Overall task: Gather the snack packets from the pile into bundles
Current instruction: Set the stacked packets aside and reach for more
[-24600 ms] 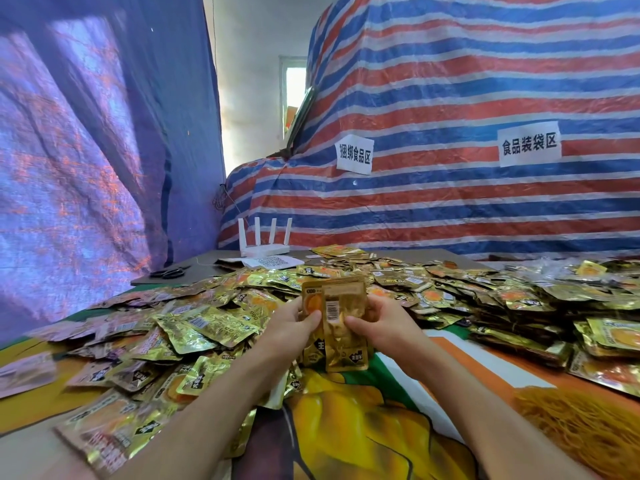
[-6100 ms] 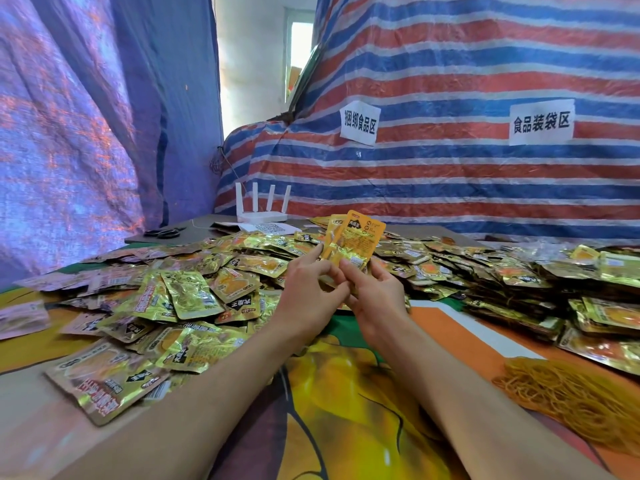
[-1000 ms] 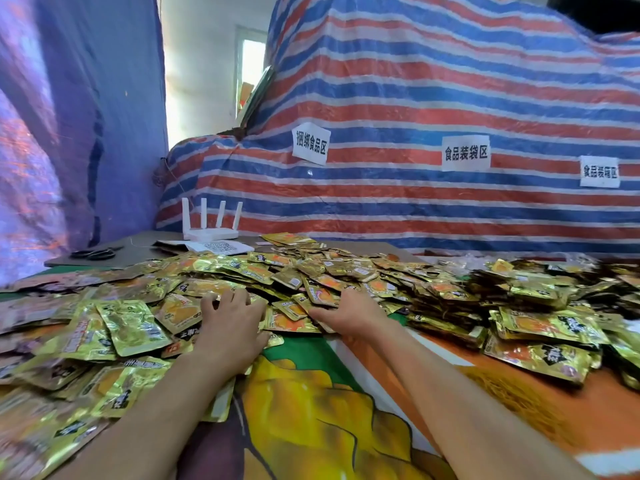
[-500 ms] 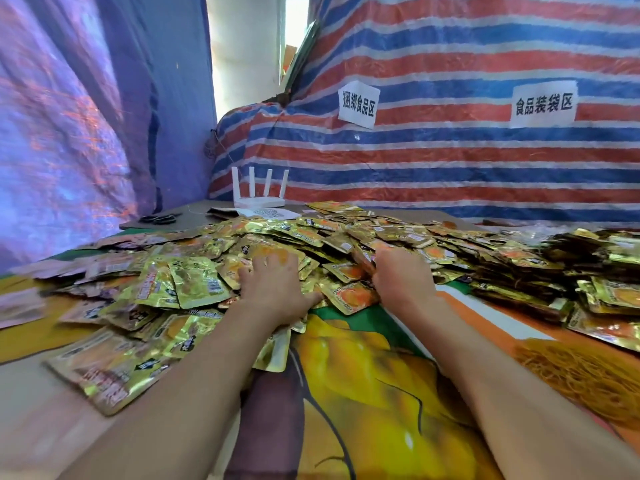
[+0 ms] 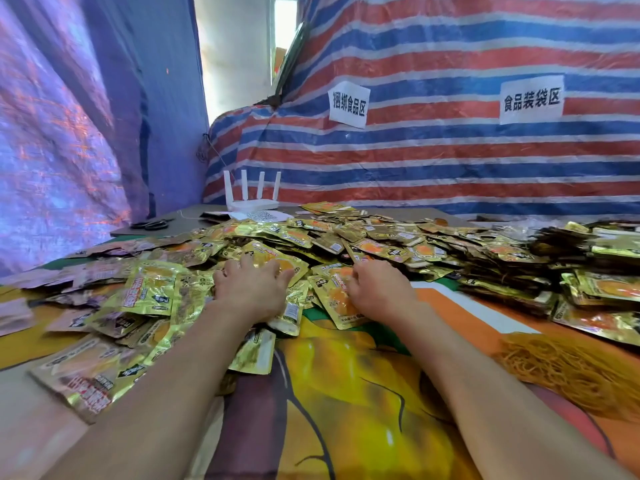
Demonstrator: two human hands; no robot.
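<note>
Two white paper signs hang on the striped tarp ahead of you: the left sign reads 捆绑食品区 and the right sign reads 食品装袋区. A sheet printed with a QR code lies just in front of the white four-antenna router at the far end of the desk. The gold snack packets carry red and black lettering and an orange picture, but the print is too small and glare-washed to read. They lie in a loose pile across the middle and left of the desk, on a printed cloth. Darker stacks of packets sit to the right, cut off by the frame edge, and you cannot tell whether they are tied. A heap of yellow rubber bands lies near your right forearm, partly cropped. Black scissors show dimly at the far left. Both of your arms reach forward, palms down. Your left hand lies flat on the near edge of the pile, fingers spread and straight, pressing on packets without gripping any. Your right hand rests on packets just beside it, index finger pointing forward; its other fingertips are hidden behind the knuckles, so whether it pinches a packet cannot be told.
</note>
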